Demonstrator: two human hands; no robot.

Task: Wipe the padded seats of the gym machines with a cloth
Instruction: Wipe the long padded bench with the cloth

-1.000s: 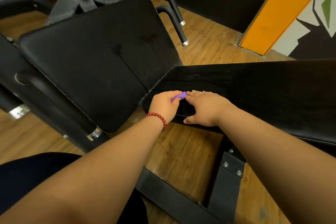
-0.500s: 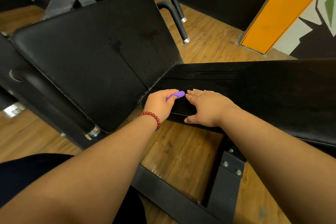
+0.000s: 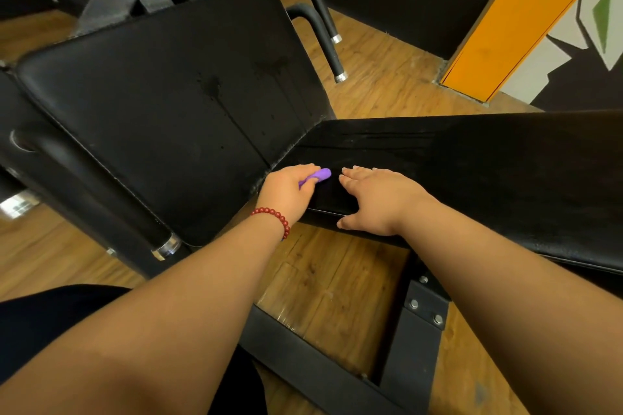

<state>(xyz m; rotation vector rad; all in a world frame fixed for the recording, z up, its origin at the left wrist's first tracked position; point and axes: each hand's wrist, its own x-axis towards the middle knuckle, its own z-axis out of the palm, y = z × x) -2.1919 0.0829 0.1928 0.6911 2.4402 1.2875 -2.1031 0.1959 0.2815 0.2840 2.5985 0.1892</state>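
Dim, warm indoor light, sharp centre, wide-angle stretching at edges, faint sheen on black padding (image 3: 175, 118).

The large black padded backrest (image 3: 161, 118) is covered in smooth leather-like vinyl with a dull sheen, marked by darker wet-looking drips and runs. The long black padded seat (image 3: 488, 162) has the same covering, more matt, with fine streaks across it. The small purple cloth (image 3: 320, 175) looks soft and matt. The red bead bracelet (image 3: 274, 217) is glossy. The black metal frame (image 3: 414, 347) is matt painted, with bright steel bolts (image 3: 414, 304) and a shiny chrome end cap (image 3: 167, 246). The brown plank floor (image 3: 337, 280) is wood-grained with a satin finish
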